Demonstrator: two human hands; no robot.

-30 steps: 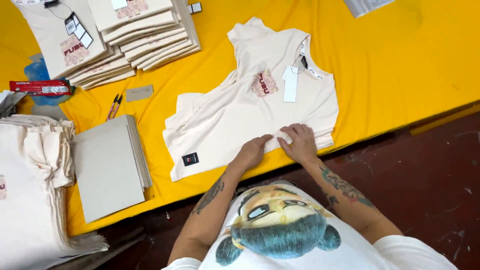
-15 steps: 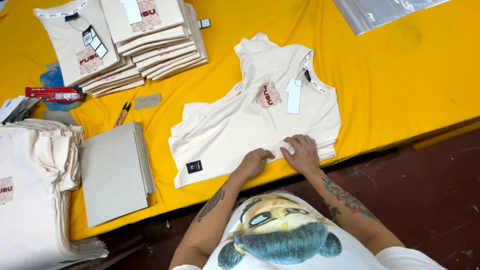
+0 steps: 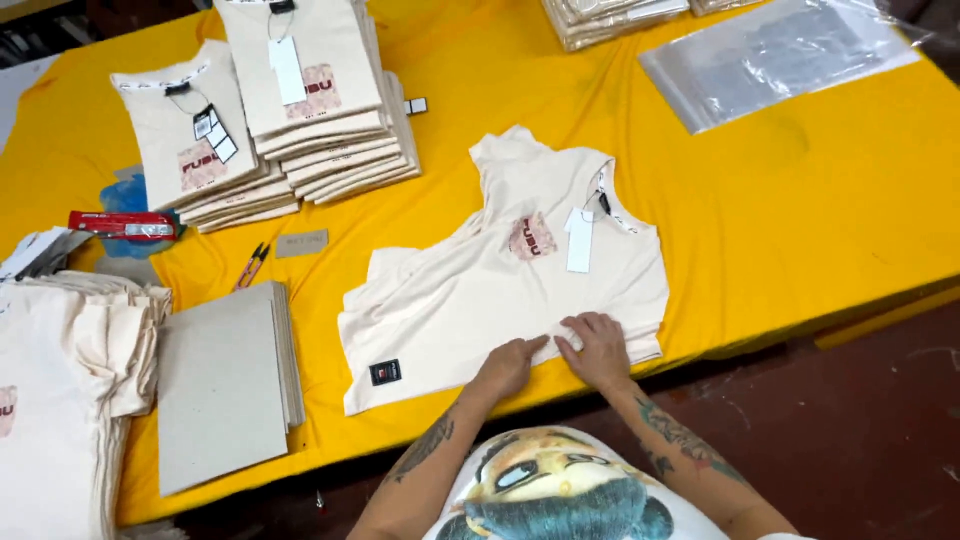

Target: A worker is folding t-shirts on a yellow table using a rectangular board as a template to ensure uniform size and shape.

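A cream T-shirt [image 3: 500, 290] is half folded; both hands, left [image 3: 508, 365] and right [image 3: 598, 348], are pressed flat, fingers spread, on its near edge; folded stacks [image 3: 300, 120] lie beyond it.

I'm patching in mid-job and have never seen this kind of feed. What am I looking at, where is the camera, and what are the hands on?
No machine here: a person works bare-handed, and the single camera sits on their head, looking down. Their left hand and right hand press flat on the near edge of a cream T-shirt with a white hang tag, spread on a yellow table. Neither hand grips anything. Around it lie folded shirt stacks, grey cardboard sheets, unfolded shirts at far left, a red cutter and a clear plastic bag.
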